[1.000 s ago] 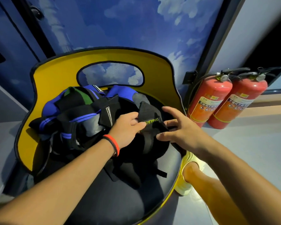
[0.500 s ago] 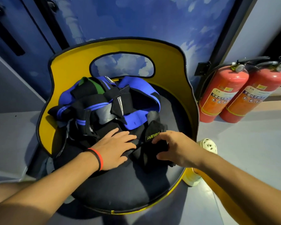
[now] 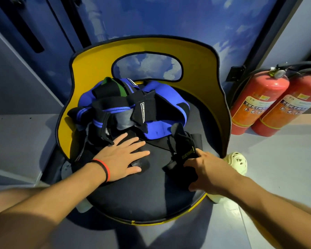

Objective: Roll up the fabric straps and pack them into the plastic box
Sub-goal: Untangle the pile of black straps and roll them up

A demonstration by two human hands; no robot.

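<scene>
1. Chair (image 3: 90, 72): yellow back, black padded seat, centre of the scene. It carries all the fabric in view. No plastic box is in view.
2. Fire extinguishers (image 3: 258, 101): two red cylinders on the floor to the right of the chair, well apart from the work.
3. Heap of straps (image 3: 133, 108): blue, black and grey pieces tangled on the far half of the seat, against the chair back. None of them looks rolled. Judged soft, light and limp, likely padded, and not fragile. Pieces overlap, so lifting one could drag its neighbours.
4. Lettered strap (image 3: 185, 150): black with yellow print, lying on the right of the seat, drawn partly clear of the heap.
5. Left grip (image 3: 122, 159): bare hand laid flat, fingers straight and spread. It presses a black piece to the seat at the near edge of the heap and holds nothing.
6. Right grip (image 3: 208, 169): closed on the near end of the lettered strap, with the forefinger by the print and the thumb lower down.
7. Handling advice: take hold at a free end, flatten the length on the seat and roll tightly. Soft fabric may spring open if released.
8. Cream shoe (image 3: 237, 160): on the floor just right of the seat.
</scene>
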